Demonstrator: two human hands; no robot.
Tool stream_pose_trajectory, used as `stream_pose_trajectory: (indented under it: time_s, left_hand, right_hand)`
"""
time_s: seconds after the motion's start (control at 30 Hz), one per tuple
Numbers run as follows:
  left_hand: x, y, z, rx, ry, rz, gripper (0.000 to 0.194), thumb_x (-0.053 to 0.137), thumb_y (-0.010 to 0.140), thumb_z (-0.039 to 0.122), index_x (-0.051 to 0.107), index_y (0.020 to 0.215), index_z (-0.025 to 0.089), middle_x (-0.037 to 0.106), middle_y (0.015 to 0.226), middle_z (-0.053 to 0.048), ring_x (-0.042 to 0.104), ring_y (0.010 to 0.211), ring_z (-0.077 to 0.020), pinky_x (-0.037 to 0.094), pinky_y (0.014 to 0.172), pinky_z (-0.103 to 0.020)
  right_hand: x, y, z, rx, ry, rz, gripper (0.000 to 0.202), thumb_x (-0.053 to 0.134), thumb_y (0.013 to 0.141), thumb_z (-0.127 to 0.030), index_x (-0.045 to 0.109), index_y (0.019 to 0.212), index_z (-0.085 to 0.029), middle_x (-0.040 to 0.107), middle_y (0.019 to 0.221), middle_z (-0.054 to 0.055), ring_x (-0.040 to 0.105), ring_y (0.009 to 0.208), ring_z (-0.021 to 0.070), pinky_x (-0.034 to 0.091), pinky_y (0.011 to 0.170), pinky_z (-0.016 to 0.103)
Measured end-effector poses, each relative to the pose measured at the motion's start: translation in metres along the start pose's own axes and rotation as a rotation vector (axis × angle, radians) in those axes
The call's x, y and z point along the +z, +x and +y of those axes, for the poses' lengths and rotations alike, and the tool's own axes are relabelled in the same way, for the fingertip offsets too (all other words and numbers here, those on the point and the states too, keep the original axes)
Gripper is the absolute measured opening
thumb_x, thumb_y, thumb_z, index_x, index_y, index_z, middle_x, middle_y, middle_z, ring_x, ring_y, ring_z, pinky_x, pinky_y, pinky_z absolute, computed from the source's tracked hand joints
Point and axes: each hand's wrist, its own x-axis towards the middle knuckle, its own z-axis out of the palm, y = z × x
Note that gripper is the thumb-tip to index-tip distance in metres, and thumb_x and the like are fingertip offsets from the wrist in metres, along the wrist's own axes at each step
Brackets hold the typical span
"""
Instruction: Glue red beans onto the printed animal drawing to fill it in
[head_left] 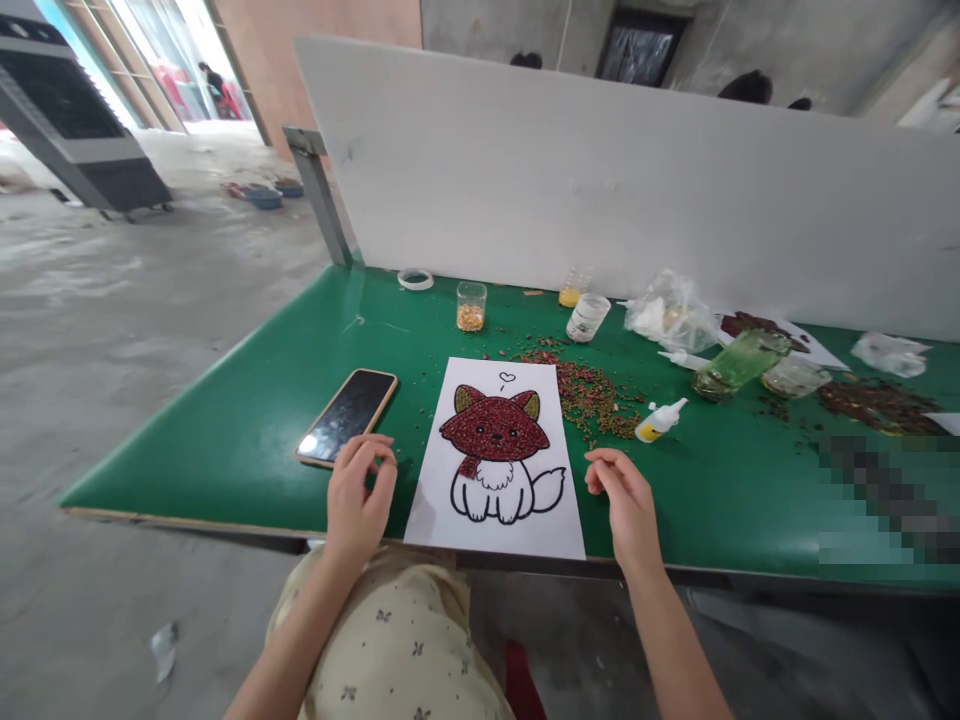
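Observation:
A sheet of white paper (431, 510) lies at the table's front edge, printed with a cartoon fox. Dark red beans cover the fox's head (487, 430) and a small patch below it; green ones fill the inner ears. The body and tail are bare. Left of the sheet, near a phone (349, 415), my left hand (361, 490) is loosely closed, thumb and fingers curled toward each other. On the right side, my right hand (624, 500) also has its fingers curled in. Whether either holds anything small is hidden. A glue bottle (660, 422) lies beyond my right hand.
Loose red and green beans (592, 395) are spread right of the sheet. Behind stand a glass of yellow kernels (471, 308), a tilted cup (588, 318), a tape roll (415, 279) and plastic bags (671, 312). A green jar (741, 363) lies right. A white panel (600, 190) borders the back.

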Motion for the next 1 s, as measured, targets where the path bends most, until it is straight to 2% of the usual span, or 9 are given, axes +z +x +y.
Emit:
stream_pose_trajectory:
  time_s: [0.07,0.27,0.4,0.5,0.6,0.67,0.77,0.9,1.0]
  left_hand:
    - [0.000,-0.001,0.002,0.013,0.016,-0.038,0.015,0.042,0.084,0.015,0.050,0.072,0.019,0.056,0.090,-0.006,0.054,0.086,-0.0182,0.042,0.071,-0.029]
    - [0.003,-0.003,0.007,0.223,0.112,-0.286,0.012,0.039,0.087,0.016,0.050,0.083,0.018,0.054,0.095,-0.007,0.049,0.094,-0.0207,0.039,0.086,-0.036]
    - [0.007,-0.001,0.006,0.253,0.127,-0.430,0.020,0.035,0.085,0.012,0.049,0.099,0.019,0.054,0.108,-0.007,0.045,0.105,-0.0215,0.037,0.092,-0.037]
    - [0.009,0.000,0.007,0.241,0.219,-0.497,0.029,0.036,0.085,0.013,0.045,0.112,0.018,0.056,0.116,-0.008,0.042,0.113,-0.0245,0.035,0.094,-0.041]
    - [0.007,0.005,0.010,0.248,0.350,-0.568,0.038,0.039,0.086,0.019,0.040,0.124,0.016,0.060,0.113,-0.010,0.043,0.113,-0.0274,0.035,0.091,-0.044]
    - [0.005,0.010,0.011,0.313,0.403,-0.608,0.040,0.038,0.087,0.020,0.040,0.127,0.015,0.061,0.108,-0.011,0.047,0.110,-0.0271,0.036,0.090,-0.043]
    - [0.005,0.020,0.010,0.377,0.465,-0.620,0.040,0.035,0.088,0.018,0.043,0.126,0.012,0.064,0.097,-0.011,0.053,0.099,-0.0258,0.040,0.086,-0.040]
    - [0.013,0.030,0.008,0.442,0.513,-0.572,0.042,0.035,0.087,0.017,0.046,0.127,0.012,0.064,0.082,-0.009,0.058,0.088,-0.0243,0.043,0.081,-0.037]
    - [0.016,0.033,0.008,0.428,0.507,-0.543,0.043,0.035,0.086,0.017,0.044,0.128,0.014,0.064,0.079,-0.007,0.060,0.084,-0.0232,0.045,0.078,-0.035]
  right_hand:
    - [0.000,-0.001,0.000,-0.003,-0.001,-0.021,0.016,0.055,0.082,-0.034,0.060,0.083,-0.019,0.050,0.061,-0.002,0.045,0.058,0.0107,0.037,0.055,0.023]
    - [0.000,-0.002,0.001,-0.014,-0.025,-0.066,0.016,0.054,0.082,-0.034,0.061,0.083,-0.020,0.050,0.061,-0.002,0.045,0.059,0.0110,0.037,0.055,0.023]
    - [0.001,-0.001,0.002,-0.025,-0.019,-0.059,0.016,0.054,0.082,-0.034,0.060,0.084,-0.019,0.048,0.059,-0.003,0.044,0.058,0.0111,0.036,0.054,0.024]
    - [0.001,0.000,0.003,-0.039,-0.034,-0.065,0.017,0.053,0.082,-0.035,0.060,0.084,-0.020,0.047,0.059,-0.003,0.044,0.057,0.0113,0.036,0.054,0.024]
    - [0.001,-0.001,0.003,-0.070,-0.116,-0.089,0.018,0.051,0.083,-0.036,0.060,0.087,-0.020,0.053,0.065,-0.001,0.050,0.064,0.0137,0.039,0.059,0.025]
    - [0.001,-0.002,0.003,-0.124,-0.229,-0.119,0.019,0.050,0.083,-0.035,0.061,0.089,-0.020,0.061,0.079,0.003,0.055,0.077,0.0169,0.042,0.068,0.028]
    - [0.002,-0.006,0.001,-0.234,-0.428,-0.166,0.019,0.048,0.085,-0.032,0.063,0.088,-0.021,0.065,0.093,0.006,0.056,0.089,0.0203,0.042,0.076,0.031]
    - [0.008,-0.011,-0.001,-0.384,-0.610,-0.170,0.020,0.045,0.086,-0.024,0.064,0.093,-0.022,0.066,0.093,0.006,0.057,0.091,0.0218,0.043,0.082,0.035]
    - [0.012,-0.012,-0.002,-0.429,-0.699,-0.148,0.022,0.043,0.086,-0.021,0.064,0.093,-0.023,0.067,0.092,0.006,0.057,0.091,0.0228,0.043,0.082,0.037]
